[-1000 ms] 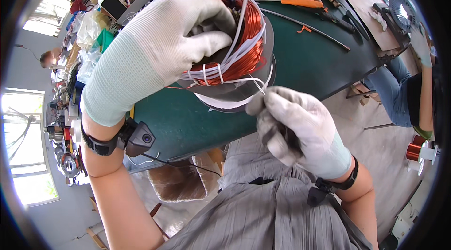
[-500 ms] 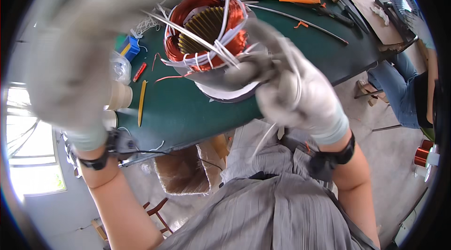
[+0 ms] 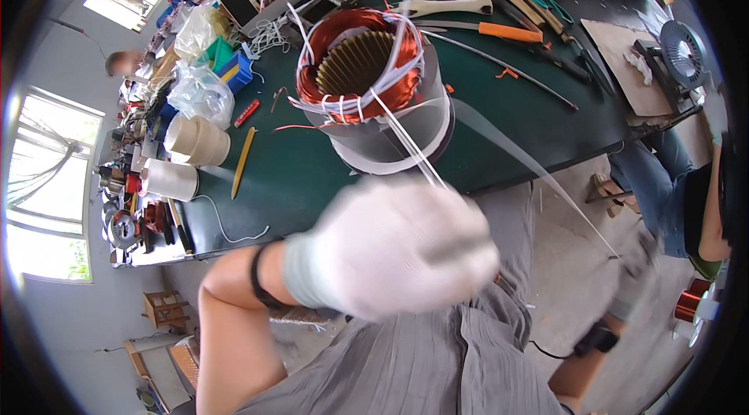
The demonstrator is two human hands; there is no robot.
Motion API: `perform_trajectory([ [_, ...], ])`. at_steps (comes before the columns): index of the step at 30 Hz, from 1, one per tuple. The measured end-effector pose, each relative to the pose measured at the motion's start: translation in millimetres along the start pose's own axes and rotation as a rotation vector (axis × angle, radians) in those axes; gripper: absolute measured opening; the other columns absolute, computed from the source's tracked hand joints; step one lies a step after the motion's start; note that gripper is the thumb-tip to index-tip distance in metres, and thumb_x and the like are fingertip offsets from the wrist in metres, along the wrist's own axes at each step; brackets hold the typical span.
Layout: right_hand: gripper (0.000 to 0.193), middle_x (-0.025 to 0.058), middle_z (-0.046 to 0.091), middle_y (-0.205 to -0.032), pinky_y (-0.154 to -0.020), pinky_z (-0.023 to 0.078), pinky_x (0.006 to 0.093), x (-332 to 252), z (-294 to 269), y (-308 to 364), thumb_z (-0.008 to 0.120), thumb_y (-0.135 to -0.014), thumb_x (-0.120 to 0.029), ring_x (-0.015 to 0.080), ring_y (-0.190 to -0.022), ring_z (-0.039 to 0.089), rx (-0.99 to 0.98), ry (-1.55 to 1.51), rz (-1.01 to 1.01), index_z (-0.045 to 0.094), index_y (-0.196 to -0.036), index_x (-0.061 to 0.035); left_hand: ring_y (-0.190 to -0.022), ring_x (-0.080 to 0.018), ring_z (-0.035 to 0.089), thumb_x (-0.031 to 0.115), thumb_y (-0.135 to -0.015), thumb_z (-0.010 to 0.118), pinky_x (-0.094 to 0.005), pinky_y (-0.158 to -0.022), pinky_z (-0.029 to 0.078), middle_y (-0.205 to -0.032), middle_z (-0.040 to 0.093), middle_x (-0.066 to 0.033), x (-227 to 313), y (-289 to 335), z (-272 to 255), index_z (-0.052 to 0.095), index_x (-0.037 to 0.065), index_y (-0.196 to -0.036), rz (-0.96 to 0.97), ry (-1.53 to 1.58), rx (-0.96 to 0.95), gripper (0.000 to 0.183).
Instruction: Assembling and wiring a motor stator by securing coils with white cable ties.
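Observation:
A motor stator (image 3: 355, 68) with red copper windings and a ribbed inner core stands upright on the green table. White lacing binds its winding rim (image 3: 343, 107). My left hand (image 3: 402, 247), in a whitish glove, is closed in front of the stator on white cords (image 3: 409, 146) that run down from the rim. Out at the far right is my gloved right hand (image 3: 636, 271), blurred by motion. A long white cord (image 3: 530, 157) stretches from the stator to its fingers, which seem closed on the cord's end.
Hand tools, including an orange-handled one (image 3: 507, 31), lie behind the stator. Cord spools (image 3: 172, 179), a yellow stick (image 3: 243, 161) and plastic bags (image 3: 201, 95) are at left. At right, a person sits (image 3: 671, 181) beside another stator core (image 3: 681, 54).
My left hand has come down from the upper left to in front of the stator. My right hand has swung away to the far right, drawing the cord out long.

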State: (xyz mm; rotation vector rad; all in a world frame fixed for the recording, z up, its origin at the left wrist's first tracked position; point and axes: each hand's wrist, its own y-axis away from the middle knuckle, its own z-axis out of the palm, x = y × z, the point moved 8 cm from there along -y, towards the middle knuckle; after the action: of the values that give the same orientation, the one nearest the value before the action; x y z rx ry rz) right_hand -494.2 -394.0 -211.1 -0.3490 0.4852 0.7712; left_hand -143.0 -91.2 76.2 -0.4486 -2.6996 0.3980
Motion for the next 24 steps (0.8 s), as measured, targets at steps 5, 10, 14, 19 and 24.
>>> perform_trajectory([
  [5, 0.024, 0.0036, 0.067, -0.089, -0.073, 0.048, 0.0254, 215.6, 334.1, -134.1, 0.057, -0.101, -0.020, 0.0107, -0.084, 0.059, -0.242, 0.901, 0.196, 0.069, -0.111, -0.0012, -0.085, -0.0214, 0.064, 0.018, -0.066, 0.072, -0.0318, -0.060, 0.053, -0.095, 0.061, -0.0030, -15.7, 21.4, 56.6, 0.069, 0.011, -0.097, 0.102, -0.216, 0.096, 0.032],
  [10, 0.037, 0.0072, 0.062, -0.078, -0.067, 0.045, 0.0277, 187.9, 381.9, -151.9, 0.063, -0.100, -0.037, 0.0136, -0.073, 0.056, -0.579, 0.863, -0.250, 0.062, -0.095, -0.0008, -0.084, -0.0286, 0.065, 0.016, -0.061, 0.076, -0.0367, -0.065, 0.054, -0.097, 0.066, -0.0071, -60.3, 48.9, -17.5, 0.067, 0.008, -0.094, -0.023, -0.382, 0.475, 0.035],
  [14, 0.036, 0.0085, 0.062, -0.080, -0.065, 0.044, 0.0283, 242.6, 415.6, -150.4, 0.058, -0.101, -0.040, 0.0150, -0.072, 0.055, -0.477, -0.117, 0.382, 0.060, -0.096, -0.0041, -0.074, -0.0235, 0.061, 0.021, -0.074, 0.076, -0.0406, -0.074, 0.048, -0.093, 0.067, -0.0037, -98.4, 44.6, -27.0, 0.065, 0.010, -0.095, -0.124, -0.515, 0.582, 0.026],
  [19, 0.035, 0.0058, 0.063, -0.079, -0.060, 0.045, 0.0277, 276.1, 368.0, -145.1, 0.054, -0.104, -0.034, 0.0117, -0.068, 0.055, -0.522, 0.447, 0.075, 0.057, -0.093, -0.0012, -0.085, -0.0269, 0.063, 0.030, -0.089, 0.071, -0.0422, -0.085, 0.045, -0.094, 0.069, -0.0043, -102.5, 55.0, -31.6, 0.066, 0.011, -0.104, -0.181, -0.479, 0.497, 0.026],
  [24, 0.005, 0.0119, 0.064, -0.087, -0.074, 0.051, 0.0317, 268.0, 357.7, -145.3, 0.060, -0.094, -0.004, 0.0229, -0.078, 0.063, -0.455, 0.673, -0.295, 0.063, -0.091, -0.0009, -0.079, -0.0324, 0.056, 0.024, -0.081, 0.074, -0.0441, -0.076, 0.042, -0.084, 0.060, -0.0081, -97.6, 17.8, -26.6, 0.061, 0.007, -0.095, -0.353, -0.564, 0.460, 0.025],
])
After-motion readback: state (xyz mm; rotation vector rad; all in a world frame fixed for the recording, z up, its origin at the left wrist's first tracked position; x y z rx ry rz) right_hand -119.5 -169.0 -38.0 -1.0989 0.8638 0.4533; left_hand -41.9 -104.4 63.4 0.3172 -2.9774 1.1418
